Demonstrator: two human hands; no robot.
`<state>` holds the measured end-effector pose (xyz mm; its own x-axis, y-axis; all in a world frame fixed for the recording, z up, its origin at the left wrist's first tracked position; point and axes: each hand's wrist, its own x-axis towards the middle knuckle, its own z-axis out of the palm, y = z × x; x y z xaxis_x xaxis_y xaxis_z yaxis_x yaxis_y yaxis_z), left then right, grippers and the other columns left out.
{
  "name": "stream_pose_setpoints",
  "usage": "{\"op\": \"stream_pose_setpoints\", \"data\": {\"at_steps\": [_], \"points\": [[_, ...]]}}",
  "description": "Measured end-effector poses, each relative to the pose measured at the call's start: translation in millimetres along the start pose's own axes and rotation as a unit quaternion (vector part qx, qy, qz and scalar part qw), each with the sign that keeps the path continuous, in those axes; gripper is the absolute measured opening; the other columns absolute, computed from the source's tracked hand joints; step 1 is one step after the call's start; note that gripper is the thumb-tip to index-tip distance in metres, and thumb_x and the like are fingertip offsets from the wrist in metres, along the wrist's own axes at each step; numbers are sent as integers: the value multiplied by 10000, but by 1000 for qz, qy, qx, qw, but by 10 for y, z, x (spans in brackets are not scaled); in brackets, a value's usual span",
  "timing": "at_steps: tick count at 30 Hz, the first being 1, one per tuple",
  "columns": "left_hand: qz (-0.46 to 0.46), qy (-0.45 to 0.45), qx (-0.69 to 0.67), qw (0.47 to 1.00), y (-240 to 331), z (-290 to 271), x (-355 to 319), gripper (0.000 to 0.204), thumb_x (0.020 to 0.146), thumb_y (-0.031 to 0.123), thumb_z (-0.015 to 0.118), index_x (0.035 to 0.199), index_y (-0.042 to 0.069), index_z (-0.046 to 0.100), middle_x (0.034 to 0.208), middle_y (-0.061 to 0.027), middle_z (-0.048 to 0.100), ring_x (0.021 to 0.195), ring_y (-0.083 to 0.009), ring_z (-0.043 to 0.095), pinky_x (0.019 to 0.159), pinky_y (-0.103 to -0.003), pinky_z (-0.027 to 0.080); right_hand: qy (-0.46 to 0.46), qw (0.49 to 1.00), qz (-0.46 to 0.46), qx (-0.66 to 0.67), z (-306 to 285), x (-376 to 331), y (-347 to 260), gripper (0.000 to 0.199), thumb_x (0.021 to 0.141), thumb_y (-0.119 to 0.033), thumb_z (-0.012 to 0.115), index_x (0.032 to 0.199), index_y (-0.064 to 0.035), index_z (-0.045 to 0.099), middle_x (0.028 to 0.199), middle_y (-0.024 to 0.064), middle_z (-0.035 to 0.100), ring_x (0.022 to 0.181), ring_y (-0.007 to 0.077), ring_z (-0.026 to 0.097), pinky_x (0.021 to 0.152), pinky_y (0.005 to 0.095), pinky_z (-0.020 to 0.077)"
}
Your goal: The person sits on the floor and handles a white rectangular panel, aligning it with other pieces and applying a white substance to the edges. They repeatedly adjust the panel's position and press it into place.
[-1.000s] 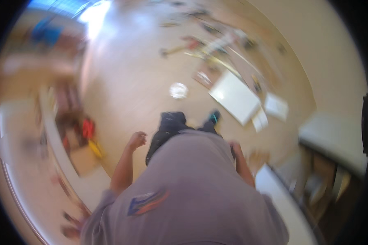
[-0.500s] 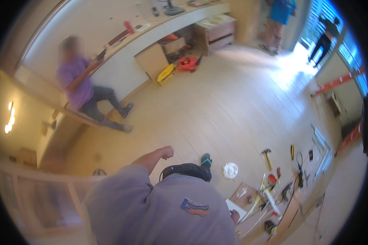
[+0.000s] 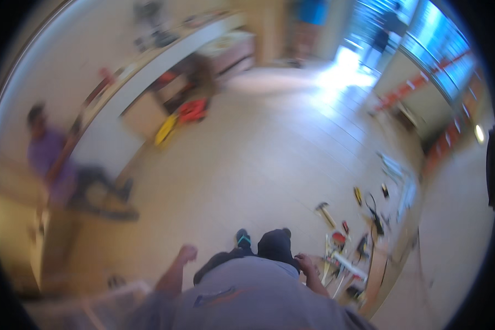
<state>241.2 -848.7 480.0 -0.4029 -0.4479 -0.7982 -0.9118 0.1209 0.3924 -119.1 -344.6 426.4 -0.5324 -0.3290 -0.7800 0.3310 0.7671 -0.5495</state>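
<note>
My left hand hangs in the air to the left of my legs, its fingers curled in with nothing visible in them. My right hand is low beside my right thigh; its fingers are smeared by motion, so their hold cannot be read. Nearest to it on the floor are several tools: a red round object, a white strip and a hammer with a pale handle. My foot in a dark flip-flop with a green strap stands ahead of me.
To the left a person in a purple shirt sits against a long counter. A yellow case and a red bag lie below it. Orange ladders stand at right. Two other people are at the far end, near bright windows.
My view has swung to the right, shifting the room leftward. My right hand has come into fuller view beside my thigh, and a second leg shows. The seated person remains at the counter.
</note>
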Motion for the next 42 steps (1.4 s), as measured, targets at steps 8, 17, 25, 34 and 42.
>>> {"op": "stream_pose_setpoints", "data": {"at_steps": [8, 17, 25, 34, 42], "points": [[242, -15, 185, 952, 242, 408, 513, 226, 801, 299, 673, 853, 96, 758, 855, -165, 727, 786, -346, 712, 663, -443, 550, -62, 988, 140, -23, -959, 421, 102, 320, 905, -247, 652, 1127, -22, 705, 1003, 122, 732, 884, 230, 738, 690, 391, 600], [68, 42, -71, 994, 3787, -118, 1503, 204, 928, 210, 601, 925, 27, 691, 725, -66, 661, 608, -154, 631, 529, -316, 502, 102, 987, 33, 122, -2914, 2045, -929, 333, 868, -191, 634, 1152, -24, 680, 942, 103, 723, 748, 200, 713, 551, 320, 530], [122, 26, -142, 982, 5465, -366, 2007, 194, 939, 211, 621, 996, 30, 659, 779, -83, 660, 651, -169, 657, 559, -307, 517, 122, 987, 22, 105, -3764, 2728, -1887, 294, 859, -203, 633, 1083, -29, 709, 864, 107, 711, 701, 196, 694, 554, 334, 527], [53, -100, 145, 983, 5171, -819, 3628, 265, 831, 243, 690, 918, -2, 741, 828, -135, 713, 793, -283, 690, 705, -429, 531, 96, 978, 151, 109, -3602, 3218, -2209, 262, 875, -233, 627, 1029, -42, 716, 862, 93, 717, 710, 219, 701, 562, 370, 530], [97, -11, 389, 916, 8482, -2146, 5946, 202, 822, 148, 598, 833, 30, 762, 824, -147, 746, 725, -310, 725, 711, -455, 572, 135, 945, 187, 233, -3984, 3560, -3435, 256, 898, -168, 634, 1117, -49, 691, 912, 93, 713, 749, 208, 710, 538, 322, 512]]}}
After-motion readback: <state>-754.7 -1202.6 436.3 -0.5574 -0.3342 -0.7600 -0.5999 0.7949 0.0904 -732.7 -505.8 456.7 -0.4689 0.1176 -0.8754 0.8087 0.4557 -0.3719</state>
